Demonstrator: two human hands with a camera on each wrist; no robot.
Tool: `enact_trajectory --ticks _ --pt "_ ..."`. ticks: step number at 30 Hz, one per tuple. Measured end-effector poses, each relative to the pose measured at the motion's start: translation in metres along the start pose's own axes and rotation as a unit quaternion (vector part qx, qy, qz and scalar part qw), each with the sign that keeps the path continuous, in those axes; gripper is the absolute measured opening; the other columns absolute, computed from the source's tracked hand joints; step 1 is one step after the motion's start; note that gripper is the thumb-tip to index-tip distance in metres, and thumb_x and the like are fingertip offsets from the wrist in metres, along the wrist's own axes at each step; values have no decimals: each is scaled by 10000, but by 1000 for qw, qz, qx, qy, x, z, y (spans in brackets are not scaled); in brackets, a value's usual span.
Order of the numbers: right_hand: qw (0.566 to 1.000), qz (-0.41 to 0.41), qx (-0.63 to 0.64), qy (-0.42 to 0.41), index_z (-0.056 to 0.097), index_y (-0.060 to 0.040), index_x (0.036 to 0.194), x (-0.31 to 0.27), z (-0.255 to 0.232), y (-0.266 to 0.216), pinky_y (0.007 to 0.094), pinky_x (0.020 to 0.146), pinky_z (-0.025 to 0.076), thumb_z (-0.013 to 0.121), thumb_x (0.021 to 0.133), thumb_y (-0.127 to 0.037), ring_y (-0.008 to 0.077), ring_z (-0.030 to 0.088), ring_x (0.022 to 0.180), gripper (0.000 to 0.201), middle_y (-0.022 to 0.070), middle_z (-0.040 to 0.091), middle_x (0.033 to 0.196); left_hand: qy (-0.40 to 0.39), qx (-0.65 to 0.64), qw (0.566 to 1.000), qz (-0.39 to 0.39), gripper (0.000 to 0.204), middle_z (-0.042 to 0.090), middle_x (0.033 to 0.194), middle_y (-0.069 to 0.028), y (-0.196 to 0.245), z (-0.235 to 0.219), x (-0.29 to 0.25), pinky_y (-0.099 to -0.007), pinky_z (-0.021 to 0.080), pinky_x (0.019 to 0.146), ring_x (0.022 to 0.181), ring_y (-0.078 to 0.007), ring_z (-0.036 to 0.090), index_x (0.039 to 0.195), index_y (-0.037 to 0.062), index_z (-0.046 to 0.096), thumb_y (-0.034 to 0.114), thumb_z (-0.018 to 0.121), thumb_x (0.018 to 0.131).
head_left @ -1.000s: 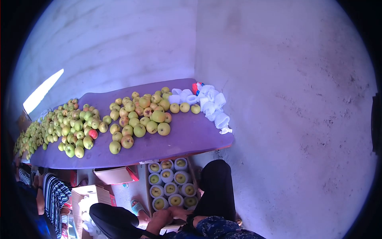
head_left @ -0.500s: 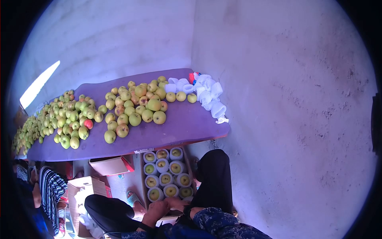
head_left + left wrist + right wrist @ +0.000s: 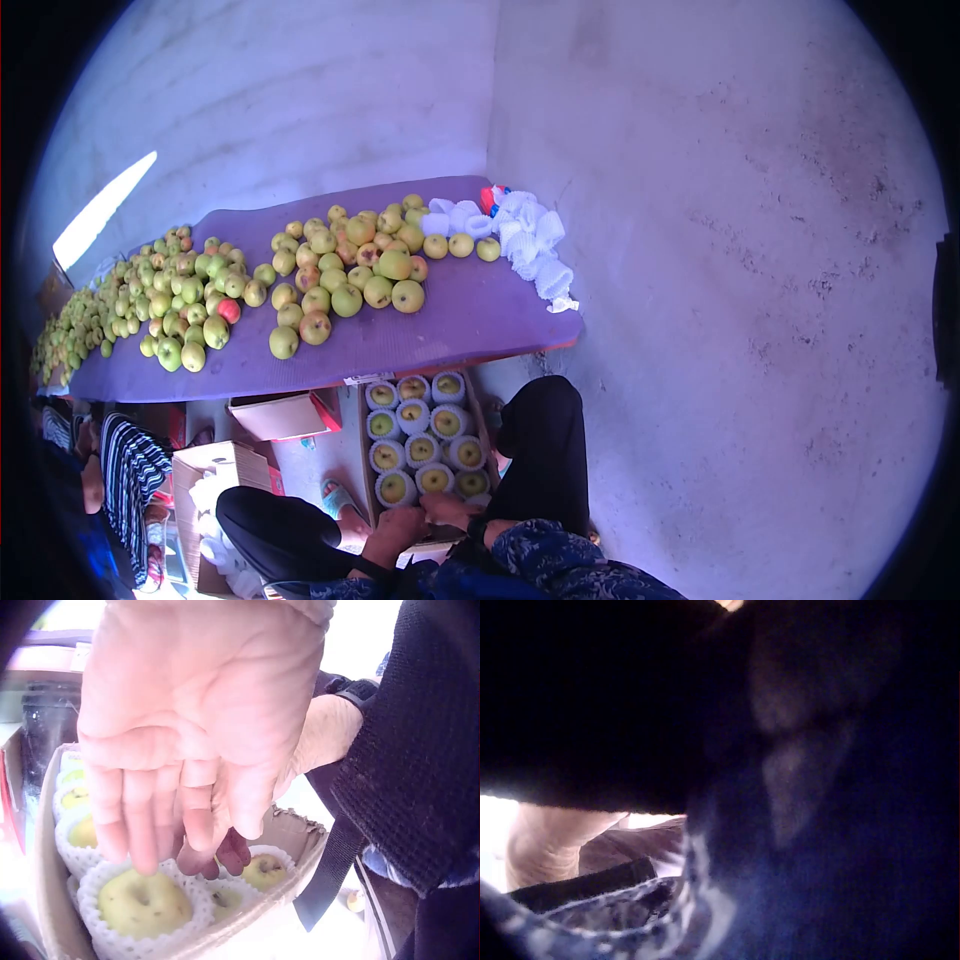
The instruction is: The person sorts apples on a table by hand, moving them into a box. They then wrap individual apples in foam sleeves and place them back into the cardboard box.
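In the head view my left hand (image 3: 400, 526) and my right hand (image 3: 447, 509) meet at the near end of a carton (image 3: 367, 450) of apples in white foam nets. The left wrist view shows my left palm (image 3: 187, 712), its fingers loosely extended and holding nothing, above a netted apple (image 3: 145, 901). Behind it, the right hand's darker fingertips (image 3: 217, 859) hang over the same carton, with no object visible in them. Dark cloth covers most of the right wrist view, where a bare wrist (image 3: 551, 844) shows at the lower left.
A purple-topped table (image 3: 450, 330) bears many loose apples (image 3: 345, 298) and white foam nets (image 3: 530, 240). Below stand an open box (image 3: 225, 465) with white material and another carton (image 3: 280, 415). A person in striped clothing (image 3: 130, 480) is at the left. Dark-clothed knees (image 3: 545, 440) flank the apple carton.
The head view has shifted, so the table and carton sit higher in the picture than a second ago. The two hands stay together at the carton's near end.
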State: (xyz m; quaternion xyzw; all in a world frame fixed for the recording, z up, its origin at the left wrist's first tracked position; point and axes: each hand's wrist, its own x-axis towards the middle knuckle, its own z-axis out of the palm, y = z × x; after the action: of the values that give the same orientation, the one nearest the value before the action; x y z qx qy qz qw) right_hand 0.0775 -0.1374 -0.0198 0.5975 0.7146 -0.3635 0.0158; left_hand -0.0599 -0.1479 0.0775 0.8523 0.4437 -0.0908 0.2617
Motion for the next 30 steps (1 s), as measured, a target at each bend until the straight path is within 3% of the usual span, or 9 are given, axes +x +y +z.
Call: enact_trajectory --ticks 4,7,13,16,24,30 --pt "999 -27 15 11 648 -16 938 9 13 11 464 777 488 679 712 -171 383 624 933 276 200 654 956 16 -7 1000 20 283 669 878 -180 -3 2 0 -465 509 769 880 -346 648 900 45 661 296 626 773" --pt "997 -67 22 11 678 -13 908 14 20 19 460 753 505 728 730 -274 374 641 907 320 207 661 958 28 -13 999 41 296 666 861 -180 -3 3 -4 -466 509 761 870 -347 648 894 42 660 310 642 768" --pt "994 -81 64 35 655 -7 943 4 16 21 466 741 490 742 722 -319 378 631 899 393 216 651 950 37 -18 997 68 331 662 856 -185 -3 6 -6 -467 505 755 862 -356 644 907 41 661 349 635 788" --pt "997 -56 50 5 650 -2 940 1 7 18 460 763 489 740 726 -323 383 621 934 395 218 650 959 44 -35 996 65 341 659 864 -190 -6 9 -3 -466 502 757 862 -362 640 912 42 661 359 630 791" --pt "998 -59 26 29 638 -21 971 2 11 20 462 782 484 680 744 -239 385 615 960 317 215 647 981 11 -22 998 56 336 653 905 -205 -5 8 0 -473 491 785 893 -363 633 942 33 644 331 616 791" --pt "999 -31 14 22 630 -27 960 -6 -2 11 461 774 482 670 736 -214 382 618 944 295 201 650 963 35 -24 997 64 299 645 885 -192 -4 8 -1 -476 490 770 880 -360 630 922 49 648 316 621 790"
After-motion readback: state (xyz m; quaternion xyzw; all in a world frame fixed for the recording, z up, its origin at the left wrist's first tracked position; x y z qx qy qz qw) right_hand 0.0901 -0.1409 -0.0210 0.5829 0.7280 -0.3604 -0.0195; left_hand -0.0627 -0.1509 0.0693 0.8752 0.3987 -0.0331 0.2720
